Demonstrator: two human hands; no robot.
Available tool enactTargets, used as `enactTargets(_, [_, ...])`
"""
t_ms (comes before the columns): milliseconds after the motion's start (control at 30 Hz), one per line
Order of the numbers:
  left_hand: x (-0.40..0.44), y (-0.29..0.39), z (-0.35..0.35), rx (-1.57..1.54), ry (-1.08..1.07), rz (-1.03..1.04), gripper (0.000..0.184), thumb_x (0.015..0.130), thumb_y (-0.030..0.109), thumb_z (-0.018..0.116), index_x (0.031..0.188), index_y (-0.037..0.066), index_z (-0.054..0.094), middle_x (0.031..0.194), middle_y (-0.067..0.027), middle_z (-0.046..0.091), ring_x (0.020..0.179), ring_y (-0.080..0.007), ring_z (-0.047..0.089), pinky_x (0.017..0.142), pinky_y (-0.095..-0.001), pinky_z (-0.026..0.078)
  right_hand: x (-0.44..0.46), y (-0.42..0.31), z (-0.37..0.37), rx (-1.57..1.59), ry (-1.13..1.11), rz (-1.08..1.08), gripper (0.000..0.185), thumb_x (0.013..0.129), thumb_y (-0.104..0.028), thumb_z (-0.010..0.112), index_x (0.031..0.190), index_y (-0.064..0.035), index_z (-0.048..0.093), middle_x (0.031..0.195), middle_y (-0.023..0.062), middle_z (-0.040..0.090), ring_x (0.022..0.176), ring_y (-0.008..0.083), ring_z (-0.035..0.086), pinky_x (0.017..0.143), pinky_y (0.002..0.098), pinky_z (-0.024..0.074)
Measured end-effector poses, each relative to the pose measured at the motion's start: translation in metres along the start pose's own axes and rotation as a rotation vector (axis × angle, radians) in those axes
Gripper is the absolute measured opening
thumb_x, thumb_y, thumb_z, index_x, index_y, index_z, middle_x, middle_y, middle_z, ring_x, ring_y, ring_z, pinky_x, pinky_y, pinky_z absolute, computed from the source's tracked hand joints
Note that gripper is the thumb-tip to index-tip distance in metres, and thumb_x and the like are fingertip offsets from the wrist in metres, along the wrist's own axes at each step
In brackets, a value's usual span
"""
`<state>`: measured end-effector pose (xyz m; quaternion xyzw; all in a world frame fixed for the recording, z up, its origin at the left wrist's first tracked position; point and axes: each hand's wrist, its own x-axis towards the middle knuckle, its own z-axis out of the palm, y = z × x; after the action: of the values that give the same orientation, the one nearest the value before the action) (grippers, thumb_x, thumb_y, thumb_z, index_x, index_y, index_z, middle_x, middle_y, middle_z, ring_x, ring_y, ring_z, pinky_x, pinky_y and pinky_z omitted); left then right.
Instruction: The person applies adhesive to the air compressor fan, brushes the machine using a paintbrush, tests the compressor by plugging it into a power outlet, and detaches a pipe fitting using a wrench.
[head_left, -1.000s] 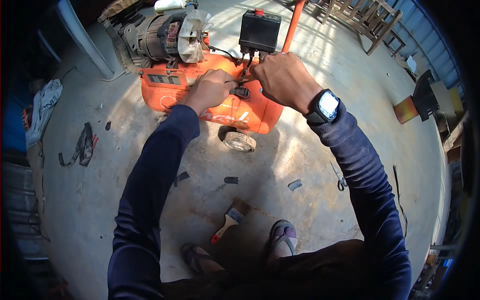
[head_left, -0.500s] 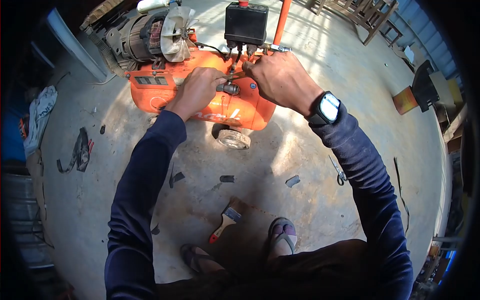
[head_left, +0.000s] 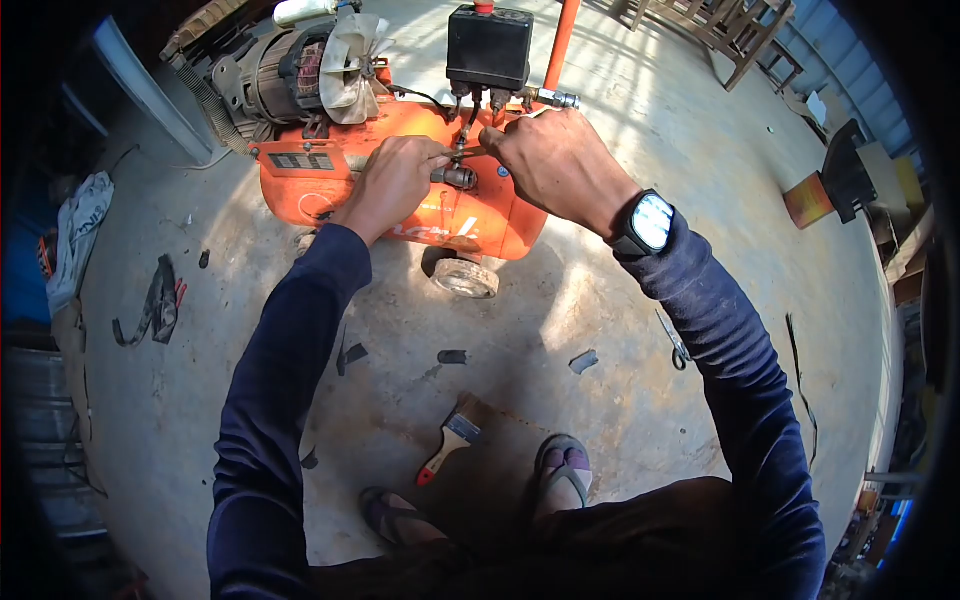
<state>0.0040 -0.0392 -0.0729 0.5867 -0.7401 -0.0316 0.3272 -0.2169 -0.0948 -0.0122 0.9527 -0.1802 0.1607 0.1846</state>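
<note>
An orange compressor tank [head_left: 400, 215] stands on wheels, with a motor and white fan [head_left: 350, 68] on its left and a black switch box [head_left: 489, 47] above its right part. My left hand [head_left: 392, 180] is closed over the tank, its fingertips at a thin metal piece [head_left: 465, 153] beside a dark valve fitting [head_left: 457, 178]. Closed as well, my right hand [head_left: 555, 163] meets the other end of that thin piece, below the box. What exactly each hand grips is too small to make out.
A paintbrush [head_left: 449, 439] lies near my feet. Scissors [head_left: 674, 340] are on the floor at right, dark scraps [head_left: 452, 357] in the middle, a black strap [head_left: 160, 300] at left. A wooden bench [head_left: 715, 40] and a tin [head_left: 811, 202] stand farther back.
The compressor has shifted left and slightly up in view. My hands have drawn in toward the thin metal piece, which now shows between them. The last half second shows little movement.
</note>
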Motion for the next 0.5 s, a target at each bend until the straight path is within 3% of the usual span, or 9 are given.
enactTargets(167, [-0.001, 0.004, -0.002, -0.010, -0.015, -0.029, 0.018, 0.091, 0.007, 0.060, 0.099, -0.006, 0.071, 0.097, -0.0195, 0.071, 0.088, -0.0352, 0.068, 0.081, -0.0407, 0.053, -0.005, -0.001, 0.002, 0.011, -0.035, 0.029, 0.022, 0.086, -0.011, 0.055, 0.106, -0.0117, 0.064, 0.070, 0.0100, 0.062, 0.064, 0.0293, 0.063, 0.059, 0.0409, 0.0492])
enactTargets(300, [-0.002, 0.006, -0.006, -0.017, -0.020, -0.005, 0.018, 0.091, 0.008, 0.062, 0.100, -0.005, 0.071, 0.097, -0.0191, 0.072, 0.088, -0.0351, 0.068, 0.082, -0.0406, 0.053, -0.023, 0.010, 0.024, 0.084, 0.070, -0.025, 0.019, 0.087, -0.012, 0.056, 0.104, -0.0117, 0.062, 0.074, 0.0094, 0.064, 0.068, 0.0305, 0.065, 0.060, 0.0417, 0.0508])
enactTargets(433, [0.000, 0.015, -0.010, -0.091, 0.018, -0.041, 0.020, 0.091, 0.011, 0.063, 0.099, -0.004, 0.073, 0.092, -0.0221, 0.071, 0.088, -0.0379, 0.068, 0.084, -0.0430, 0.053, -0.050, 0.039, 0.067, 0.067, -0.029, 0.092, 0.018, 0.090, -0.017, 0.055, 0.108, -0.0132, 0.058, 0.082, 0.0100, 0.065, 0.070, 0.0299, 0.067, 0.058, 0.0411, 0.0521])
enactTargets(500, [0.004, 0.007, -0.004, 0.015, 0.058, 0.018, 0.019, 0.090, 0.013, 0.065, 0.098, -0.003, 0.073, 0.090, -0.0181, 0.072, 0.082, -0.0347, 0.069, 0.080, -0.0410, 0.054, -0.054, 0.032, 0.073, 0.171, -0.002, 0.167, 0.012, 0.093, -0.017, 0.055, 0.102, -0.0093, 0.055, 0.082, 0.0123, 0.064, 0.074, 0.0326, 0.066, 0.061, 0.0435, 0.0516])
